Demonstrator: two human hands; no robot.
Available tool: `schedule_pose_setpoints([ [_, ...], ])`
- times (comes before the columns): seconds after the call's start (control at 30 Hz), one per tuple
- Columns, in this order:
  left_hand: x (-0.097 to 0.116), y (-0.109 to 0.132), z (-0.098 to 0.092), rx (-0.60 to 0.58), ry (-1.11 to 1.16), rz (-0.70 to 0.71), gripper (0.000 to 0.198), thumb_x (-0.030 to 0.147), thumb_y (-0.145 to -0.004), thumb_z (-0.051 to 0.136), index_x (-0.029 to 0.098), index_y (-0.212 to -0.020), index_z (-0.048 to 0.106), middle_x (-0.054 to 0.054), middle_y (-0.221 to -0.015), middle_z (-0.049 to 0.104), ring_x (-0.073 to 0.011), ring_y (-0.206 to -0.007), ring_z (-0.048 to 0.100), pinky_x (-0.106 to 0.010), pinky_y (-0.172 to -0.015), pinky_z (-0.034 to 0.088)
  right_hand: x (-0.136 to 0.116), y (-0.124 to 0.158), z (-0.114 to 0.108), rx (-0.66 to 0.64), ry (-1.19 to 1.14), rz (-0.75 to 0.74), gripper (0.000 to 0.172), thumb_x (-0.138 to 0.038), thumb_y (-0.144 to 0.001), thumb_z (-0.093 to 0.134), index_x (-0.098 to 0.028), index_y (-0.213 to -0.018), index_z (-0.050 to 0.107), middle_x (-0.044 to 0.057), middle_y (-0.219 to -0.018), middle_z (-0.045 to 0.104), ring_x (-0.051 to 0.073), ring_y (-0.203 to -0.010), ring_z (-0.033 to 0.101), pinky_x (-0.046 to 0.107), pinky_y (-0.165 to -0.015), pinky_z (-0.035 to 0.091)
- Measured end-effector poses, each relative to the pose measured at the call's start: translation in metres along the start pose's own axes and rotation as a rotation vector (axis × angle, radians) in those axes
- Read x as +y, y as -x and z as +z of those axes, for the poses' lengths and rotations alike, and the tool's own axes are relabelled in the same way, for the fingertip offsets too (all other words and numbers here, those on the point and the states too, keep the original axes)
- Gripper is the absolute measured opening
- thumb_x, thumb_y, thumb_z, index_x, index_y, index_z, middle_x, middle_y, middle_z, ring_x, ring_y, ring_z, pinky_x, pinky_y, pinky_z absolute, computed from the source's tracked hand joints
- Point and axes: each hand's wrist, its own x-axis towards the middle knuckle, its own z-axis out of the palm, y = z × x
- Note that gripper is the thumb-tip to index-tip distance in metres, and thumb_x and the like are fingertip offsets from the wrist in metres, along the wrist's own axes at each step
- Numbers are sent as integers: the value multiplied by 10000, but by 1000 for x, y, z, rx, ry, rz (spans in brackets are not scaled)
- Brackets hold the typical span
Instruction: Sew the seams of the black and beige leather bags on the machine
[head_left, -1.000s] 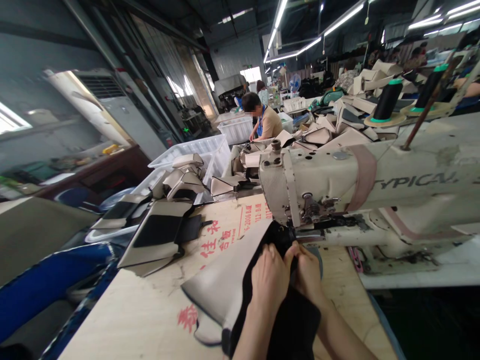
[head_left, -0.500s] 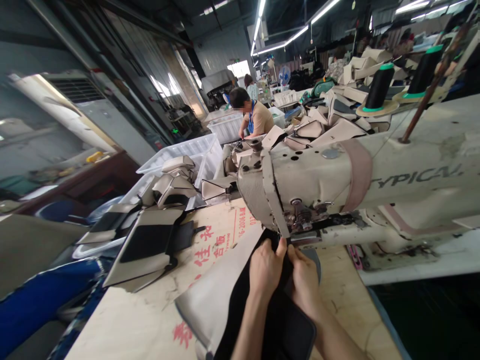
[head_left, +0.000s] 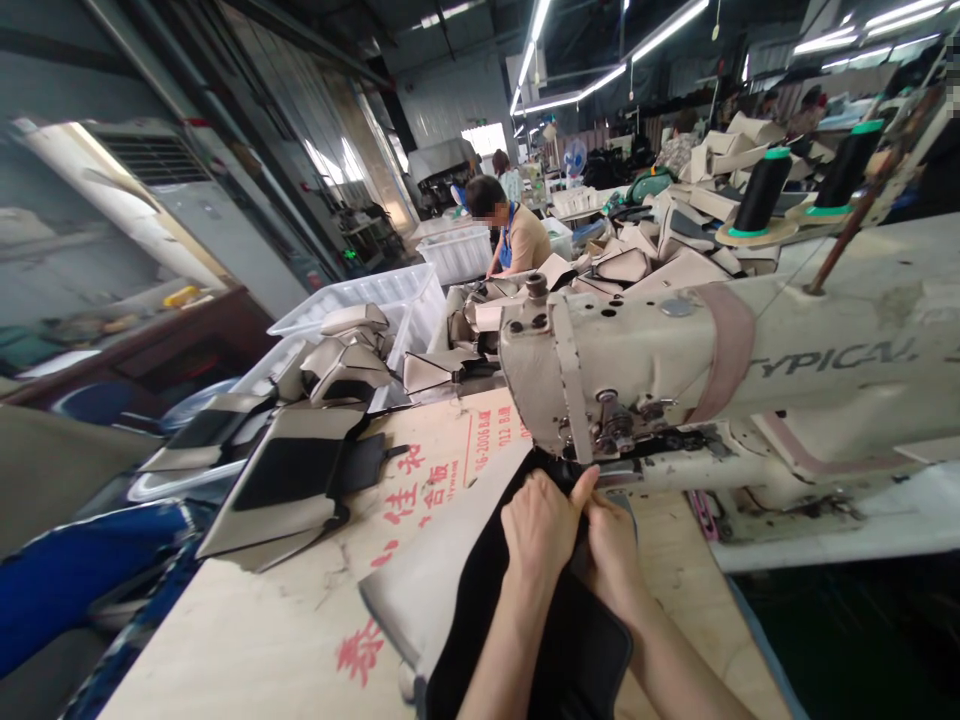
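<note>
A beige and black fabric piece [head_left: 472, 600] lies on the plywood table, its far end under the head of a sewing machine [head_left: 637, 350]. My left hand [head_left: 541, 520] is closed on the black part, thumb raised along its edge just in front of the needle area. Close beside it on the right, my right hand [head_left: 611, 535] pinches the same piece, its fingertips partly hidden behind the left thumb. The needle and presser foot are mostly hidden by the machine head and my hands. A dark flap hangs below the right wrist.
Finished-looking beige and black pieces [head_left: 289, 475] lie at the left of the plywood table [head_left: 247, 640]. White plastic crates [head_left: 420, 300] hold more. Black thread cones [head_left: 761, 195] stand behind the machine. A co-worker [head_left: 525, 235] bends over pieces farther back.
Both hands stay on the fabric piece close to the machine head. My left thumb has shifted slightly right, over the right fingertips. The view has moved a little.
</note>
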Motion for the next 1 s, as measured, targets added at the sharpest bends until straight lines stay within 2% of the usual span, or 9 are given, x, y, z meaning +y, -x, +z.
schedule_pose_setpoints([
  [0.1,1,1,2,-2,67,-42,505,536,-867,279,117,-828,558,-141,-797,646,-287,-782,633,-315,-613,422,1,-1,-2,-6,-29,19,330,-422,-588,663,-142,-760,685,41,-700,670,189,-702,595,249,-598,443],
  [0.2,-3,1,5,-49,280,-74,429,486,-884,288,148,-827,547,-110,-806,646,-232,-796,628,-272,-641,408,1,-2,-3,-11,-45,38,372,-416,-564,690,-139,-812,686,51,-732,676,198,-731,602,261,-621,448],
  [0.33,-9,-1,9,-108,494,-108,398,495,-871,317,172,-768,526,-62,-731,616,-175,-712,594,-228,-590,369,0,-1,-4,0,-42,52,373,-427,-560,695,-140,-799,684,58,-732,677,206,-746,608,269,-629,453],
  [0.5,-11,-4,10,-78,516,-117,417,518,-851,334,172,-673,484,-10,-611,523,-122,-555,478,-213,-517,297,-3,0,-2,-11,-10,36,334,-420,-577,674,-144,-765,679,58,-715,674,212,-736,611,276,-618,458],
  [0.6,-15,-5,8,-100,514,-76,409,517,-838,360,173,-644,466,14,-565,471,-107,-509,420,-214,-499,273,-7,1,-1,-8,31,12,321,-426,-595,654,-142,-742,678,67,-700,669,215,-718,611,282,-605,461],
  [0.77,-22,-10,5,-152,502,8,346,454,-816,420,172,-620,459,11,-576,481,-110,-531,433,-219,-510,269,-9,3,-2,-3,68,-12,283,-415,-634,626,-149,-713,679,70,-677,663,215,-737,607,266,-587,456],
  [1.0,-18,-9,8,-116,498,-79,371,467,-824,395,172,-614,476,8,-566,488,-110,-527,438,-215,-500,254,-8,1,-4,20,70,-6,315,-409,-611,672,-137,-772,682,50,-660,662,194,-720,608,242,-567,451],
])
